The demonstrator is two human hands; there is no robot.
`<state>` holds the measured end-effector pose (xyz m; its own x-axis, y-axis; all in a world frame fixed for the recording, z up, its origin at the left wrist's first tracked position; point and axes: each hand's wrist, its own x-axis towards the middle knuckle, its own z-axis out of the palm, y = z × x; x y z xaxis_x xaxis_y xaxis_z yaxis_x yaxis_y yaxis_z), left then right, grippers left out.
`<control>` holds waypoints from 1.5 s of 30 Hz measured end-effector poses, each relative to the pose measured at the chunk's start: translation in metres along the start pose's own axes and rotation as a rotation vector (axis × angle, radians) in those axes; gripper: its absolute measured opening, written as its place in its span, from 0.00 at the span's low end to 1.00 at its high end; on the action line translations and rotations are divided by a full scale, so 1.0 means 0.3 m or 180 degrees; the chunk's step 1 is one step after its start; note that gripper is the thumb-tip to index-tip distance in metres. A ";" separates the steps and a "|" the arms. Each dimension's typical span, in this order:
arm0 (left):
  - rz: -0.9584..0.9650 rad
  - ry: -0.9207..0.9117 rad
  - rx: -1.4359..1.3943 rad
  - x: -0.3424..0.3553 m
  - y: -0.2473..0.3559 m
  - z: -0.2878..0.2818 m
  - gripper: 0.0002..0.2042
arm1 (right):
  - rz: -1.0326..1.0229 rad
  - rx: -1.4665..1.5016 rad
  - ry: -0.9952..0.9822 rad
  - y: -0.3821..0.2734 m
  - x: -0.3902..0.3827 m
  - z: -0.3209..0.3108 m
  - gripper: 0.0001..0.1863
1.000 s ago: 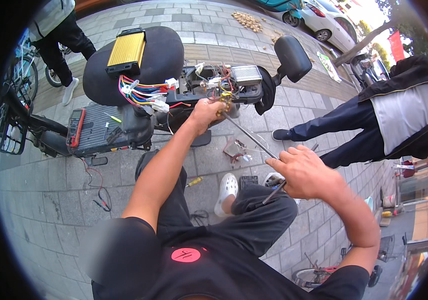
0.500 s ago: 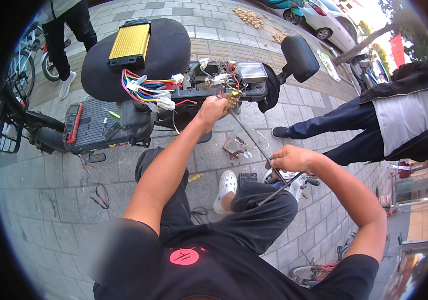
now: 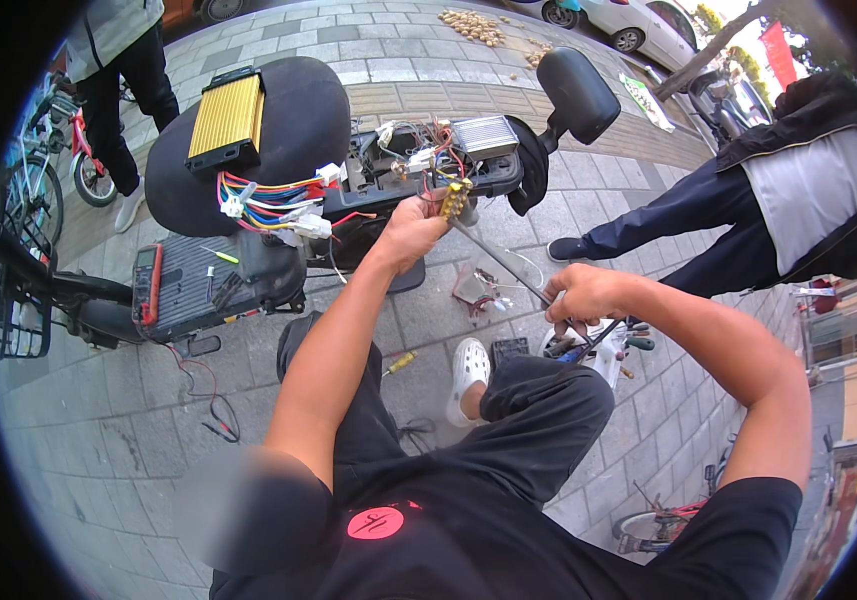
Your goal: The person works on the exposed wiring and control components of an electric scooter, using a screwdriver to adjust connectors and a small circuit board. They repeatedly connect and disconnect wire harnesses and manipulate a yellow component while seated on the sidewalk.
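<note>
The left hand's (image 3: 415, 232) fingertips are hard to make out by the brass block (image 3: 455, 199). The spot where the rod (image 3: 503, 253) meets it is too small to tell. The right hand (image 3: 588, 293) hides a bit of the rod. The leg (image 3: 543, 405) covers some tools (image 3: 640, 343). A gray blur hides part of the left sleeve (image 3: 293, 515). The top edge cuts off the white car (image 3: 653, 28).

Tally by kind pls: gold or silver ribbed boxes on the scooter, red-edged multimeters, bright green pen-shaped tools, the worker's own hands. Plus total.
Ribbed boxes: 2 (gold ribbed box, silver ribbed box)
Red-edged multimeter: 1
Green pen-shaped tool: 1
Own hands: 2 (left hand, right hand)
Total: 6
</note>
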<state>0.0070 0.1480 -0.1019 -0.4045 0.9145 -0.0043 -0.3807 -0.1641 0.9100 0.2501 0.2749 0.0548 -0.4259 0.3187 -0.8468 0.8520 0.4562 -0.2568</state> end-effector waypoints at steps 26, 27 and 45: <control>0.0161 -0.0164 0.0070 0.011 -0.019 -0.017 0.19 | -0.0096 -0.0045 -0.0555 -0.028 0.053 -0.009 0.13; 0.0167 -0.0151 0.0043 0.011 -0.019 -0.016 0.19 | -0.0011 -0.0059 -0.0530 -0.034 0.047 -0.006 0.14; 0.0184 -0.0119 -0.0042 0.010 -0.019 -0.019 0.17 | -0.0612 0.1064 -0.0438 0.029 0.011 0.060 0.11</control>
<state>0.0031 0.1496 -0.1095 -0.3948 0.9165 0.0638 -0.3687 -0.2216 0.9027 0.2615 0.2650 0.0414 -0.5618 0.1296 -0.8170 0.8224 0.1943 -0.5347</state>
